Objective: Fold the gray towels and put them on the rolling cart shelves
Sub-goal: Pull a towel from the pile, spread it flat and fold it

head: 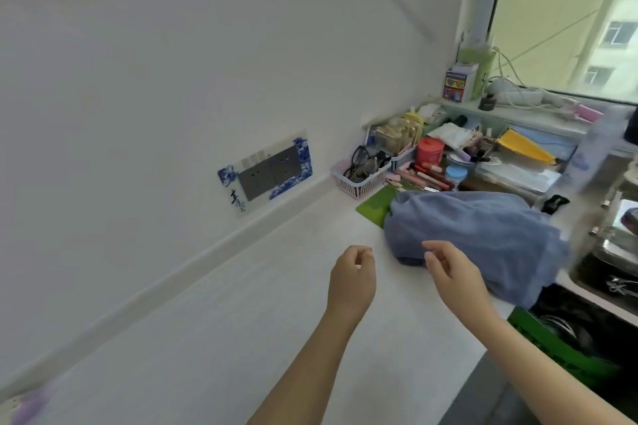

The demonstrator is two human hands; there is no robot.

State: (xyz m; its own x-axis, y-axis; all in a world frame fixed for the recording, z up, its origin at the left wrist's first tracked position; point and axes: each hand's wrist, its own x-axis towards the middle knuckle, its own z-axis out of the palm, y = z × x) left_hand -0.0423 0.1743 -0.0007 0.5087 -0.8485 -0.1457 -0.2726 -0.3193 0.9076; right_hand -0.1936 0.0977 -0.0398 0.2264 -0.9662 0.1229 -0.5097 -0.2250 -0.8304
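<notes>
A crumpled blue-gray towel (483, 235) lies in a heap on the white counter (241, 321), its right part hanging over the counter's edge. My left hand (352, 279) hovers above the counter just left of the towel, fingers loosely curled with the tips near the thumb, holding nothing. My right hand (452, 272) hangs over the towel's near-left edge with its fingers relaxed and slightly bent, and I cannot tell whether it touches the cloth. No rolling cart shows in this view.
Behind the towel sit a green mat (374, 209), a pink basket with glasses (362, 176), a red jar (429, 150) and scattered cosmetics. A sink area (618, 252) lies to the right, a green crate (566, 348) below it. A wall socket panel (269, 171) is at the left.
</notes>
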